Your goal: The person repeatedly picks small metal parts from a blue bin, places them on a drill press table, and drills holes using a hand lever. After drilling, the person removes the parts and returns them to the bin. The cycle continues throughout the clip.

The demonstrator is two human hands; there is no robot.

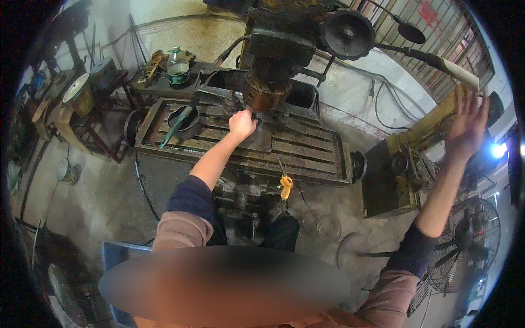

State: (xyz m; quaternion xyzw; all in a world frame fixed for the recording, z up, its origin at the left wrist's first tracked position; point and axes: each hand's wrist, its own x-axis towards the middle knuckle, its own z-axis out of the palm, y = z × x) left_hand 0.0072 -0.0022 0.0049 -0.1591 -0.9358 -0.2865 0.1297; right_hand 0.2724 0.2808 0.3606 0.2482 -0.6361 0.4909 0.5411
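Observation:
My left hand (243, 123) is closed at the machine table (314, 156), just under the dark spindle head (268, 90) of a milling machine. What its fingers grip, if anything, is hidden. My right hand (468, 123) is raised far to the right, fingers stretched and apart. Its fingertips are close to the pale tube-shaped end (451, 71) of a black flexible arm; I cannot tell whether they touch. Left of my left hand, a round dark pan (186, 128) sits on the table with a green brush-like tool (178, 127) leaning across it.
A yellow-handled air gun (286, 187) hangs at the table's front edge. A ribbed black handwheel (348, 34) is on the upper machine. A clear bottle of green liquid (178, 65) stands on a bench at the back left. A large caged fan (465, 240) is at the right.

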